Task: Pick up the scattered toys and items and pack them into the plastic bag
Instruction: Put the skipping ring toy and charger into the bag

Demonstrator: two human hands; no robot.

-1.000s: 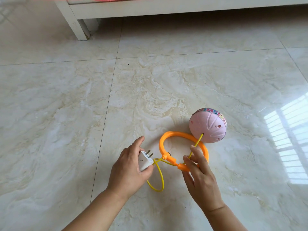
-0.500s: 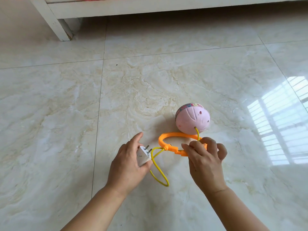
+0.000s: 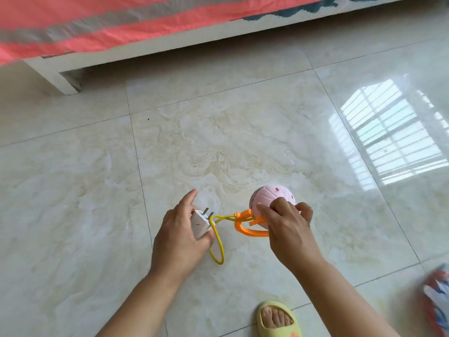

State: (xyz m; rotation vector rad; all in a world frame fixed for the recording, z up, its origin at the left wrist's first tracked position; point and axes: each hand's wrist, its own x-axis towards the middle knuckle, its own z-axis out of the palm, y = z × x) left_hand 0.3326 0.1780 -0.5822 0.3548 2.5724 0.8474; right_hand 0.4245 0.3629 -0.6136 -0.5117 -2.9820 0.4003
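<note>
the left hand [image 3: 181, 235] curls around a white plug adapter [image 3: 200, 223], prongs pointing toward 1 o'clock, index finger stretched out. a yellow cord [image 3: 217, 249] loops from the adapter down to the tiled floor [image 3: 73, 190] and runs toward 3 o'clock to an orange ring [image 3: 247, 229]. the right hand [image 3: 289, 229] grips the far side of the ring, fingers pressed over a pink ball [image 3: 269, 195] at 12 o'clock of it. at 6 o'clock a foot in a yellow-green slipper [image 3: 279, 319] stands; a blurred red and white item [image 3: 437, 295] lies at the right edge. a bed [image 3: 145, 42] with a pink cover runs along the top.
</note>
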